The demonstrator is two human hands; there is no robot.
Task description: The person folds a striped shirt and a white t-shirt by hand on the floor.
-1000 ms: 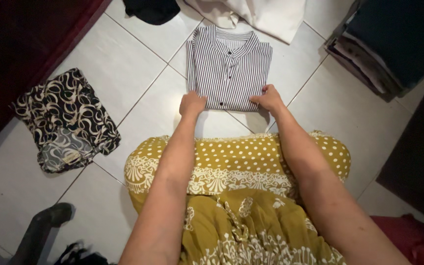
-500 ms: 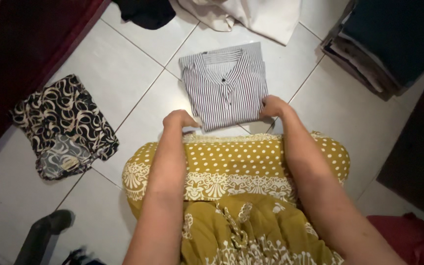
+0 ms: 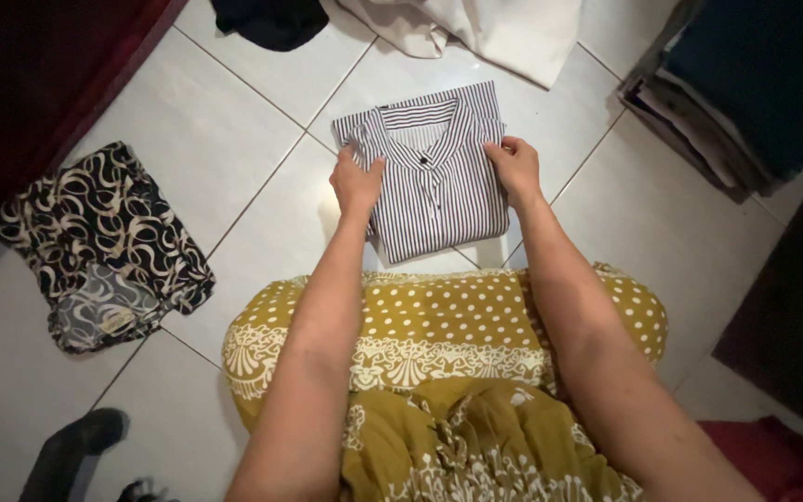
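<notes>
Two hands on a folded striped shirt

Both arms reach out over the lap, and both hands are on the striped shirt [image 3: 434,177], which lies folded into a neat rectangle on the white tiled floor [image 3: 234,139], collar and button placket facing up. The left hand [image 3: 357,181] sits at the shirt's left edge, near the collar, fingers closed over the fabric there. The right hand [image 3: 513,167] is at the right edge, fingers curled around that side of the fold, thumb resting on top. So each hand grips one side of the shirt, and the garment lies flat between them, just beyond the knees.

Closest to the camera, a mustard-yellow skirt [image 3: 439,344] with white dots and a patterned band covers the person's lap. Off to the left on the tiles lies a black-and-cream patterned garment [image 3: 104,242], loosely folded, well apart from the shirt. Up top, a white cloth [image 3: 494,28] spills onto the floor, with a dark garment [image 3: 271,19] beside it. To the upper right stands a stack of folded dark clothes [image 3: 745,84]. A dark red piece of furniture [image 3: 39,74] runs along the left edge, and a dark sock-like item [image 3: 72,451] lies at the bottom left.
</notes>
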